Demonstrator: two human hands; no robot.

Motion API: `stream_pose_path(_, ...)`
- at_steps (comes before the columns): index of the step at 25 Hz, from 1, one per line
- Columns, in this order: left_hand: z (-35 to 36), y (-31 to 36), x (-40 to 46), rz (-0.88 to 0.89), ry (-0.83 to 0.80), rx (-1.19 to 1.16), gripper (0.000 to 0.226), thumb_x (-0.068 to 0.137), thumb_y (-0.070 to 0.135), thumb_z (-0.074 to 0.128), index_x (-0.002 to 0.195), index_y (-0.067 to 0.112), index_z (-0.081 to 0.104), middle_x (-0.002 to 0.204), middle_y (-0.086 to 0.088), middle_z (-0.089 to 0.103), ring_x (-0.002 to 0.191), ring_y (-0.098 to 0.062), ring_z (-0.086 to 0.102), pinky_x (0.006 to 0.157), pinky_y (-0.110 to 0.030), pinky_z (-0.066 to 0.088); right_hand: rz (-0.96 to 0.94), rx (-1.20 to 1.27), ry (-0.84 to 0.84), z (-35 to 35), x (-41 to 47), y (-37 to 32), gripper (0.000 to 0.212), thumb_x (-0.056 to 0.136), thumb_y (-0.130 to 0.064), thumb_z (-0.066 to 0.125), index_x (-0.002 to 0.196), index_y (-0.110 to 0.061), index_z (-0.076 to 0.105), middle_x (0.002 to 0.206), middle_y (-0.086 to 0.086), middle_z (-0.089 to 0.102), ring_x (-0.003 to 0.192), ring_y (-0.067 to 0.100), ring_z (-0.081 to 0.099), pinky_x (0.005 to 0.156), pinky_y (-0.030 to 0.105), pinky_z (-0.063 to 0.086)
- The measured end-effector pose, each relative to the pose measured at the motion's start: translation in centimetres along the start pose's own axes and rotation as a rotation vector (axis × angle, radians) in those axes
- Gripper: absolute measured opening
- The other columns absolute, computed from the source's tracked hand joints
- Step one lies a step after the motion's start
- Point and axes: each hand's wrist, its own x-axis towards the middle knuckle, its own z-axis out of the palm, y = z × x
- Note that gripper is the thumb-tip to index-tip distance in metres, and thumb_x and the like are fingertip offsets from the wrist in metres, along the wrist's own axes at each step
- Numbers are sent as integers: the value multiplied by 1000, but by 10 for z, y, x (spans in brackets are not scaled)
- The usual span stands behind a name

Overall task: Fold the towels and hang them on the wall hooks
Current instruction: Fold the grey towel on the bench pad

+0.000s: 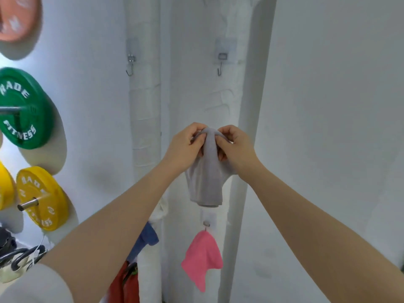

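Nearest the camera, two bare forearms are stretched forward and upward toward a white wall. At their ends, the left hand (185,143) and the right hand (235,145) are curled close together around the bunched top of a small folded grey cloth towel (205,182); the fabric is pinched between the fingers and thumbs of both, and its lower part hangs freely below them, in front of a white plastered pillar (225,110).

The towel is judged to be light, soft and limp: it drapes in folds and will sag wherever it is not held. A grip at the gathered top fold, as now, seems best, so that a small loop or bunch can be presented to a hook. Whether a hook lies behind the hands cannot be told.

Below, a pink cloth towel (202,259) is already hung from a small metal adhesive hook (206,224). To its left, a blue cloth (146,237) and a red cloth (124,283) are seen beside a second pillar.

Higher on the wall, two bare metal hooks are mounted, a left one (130,64) and a right one (221,64). At far left, a green weight plate (21,110) and a yellow weight plate (41,197) are stored on pegs.
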Motion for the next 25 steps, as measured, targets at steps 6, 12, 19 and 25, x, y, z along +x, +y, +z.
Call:
stream_pose_path(6, 2, 27, 112, 170, 111, 92, 13, 94, 18, 47, 97, 21, 59, 81, 2, 63, 70, -14, 60, 69, -24, 50, -185, 34, 61, -28, 104, -31, 10, 87, -19, 58, 78, -18, 62, 65, -3, 62, 54, 15, 55, 57, 28, 48)
stream_pose_path(12, 5, 41, 198, 244, 193, 282, 14, 94, 21, 46, 99, 19, 58, 68, 12, 54, 64, -9, 52, 64, -19, 40, -190, -7, 211, -42, 186, -43, 20, 84, -32, 61, 95, -18, 50, 87, 2, 62, 71, 17, 57, 64, 26, 46)
stream_pose_path(19, 18, 9, 213, 69, 148, 358, 11, 94, 18, 42, 95, 10, 50, 61, -2, 48, 62, -21, 46, 58, -27, 38, -285, -571, 242, -35, 203, -21, 19, 91, -31, 50, 92, -12, 48, 81, 5, 56, 75, 27, 52, 63, 31, 35)
stream_pose_path(25, 30, 8, 159, -91, 98, 283, 31, 96, 3, 36, 67, 14, 38, 50, 6, 53, 47, -2, 50, 47, -11, 40, -297, -671, 262, -14, 179, -2, 20, 98, -27, 33, 94, -13, 45, 94, 11, 57, 79, 33, 53, 64, 37, 39)
